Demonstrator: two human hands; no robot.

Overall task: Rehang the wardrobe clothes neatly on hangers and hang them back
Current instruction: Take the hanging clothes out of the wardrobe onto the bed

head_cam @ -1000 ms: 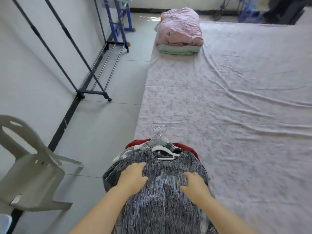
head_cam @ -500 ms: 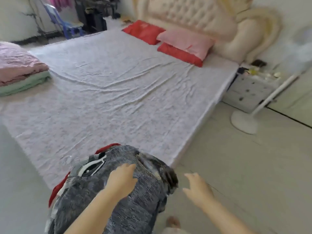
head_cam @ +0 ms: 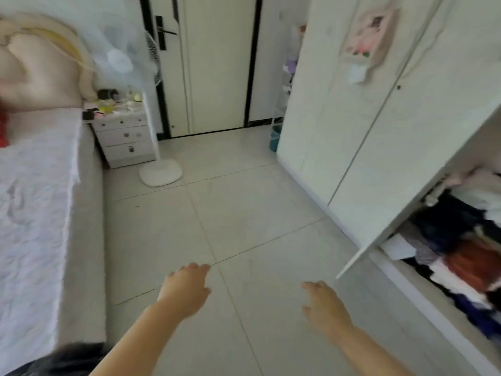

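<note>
1. Head view, far left: a blurred dark grey garment (head_cam: pixel 70 358) lies at the near corner of the bed (head_cam: pixel 38 226), right at its edge. I judge it could slip to the floor (head_cam: pixel 244 213), since neither hand steadies it.
2. The left hand (head_cam: pixel 187 290) hovers over the floor, fingers loosely spread, holding nothing.
3. The right hand (head_cam: pixel 325 308) is likewise spread and empty, pointing towards the wardrobe (head_cam: pixel 379 172).
4. Inside the open wardrobe, far right, the clothes (head_cam: pixel 466 256) sit in a crumpled, mixed heap of dark, white, orange and purple pieces, with no hangers visible. Tugging one out carelessly would likely drag its neighbours down too.
</note>
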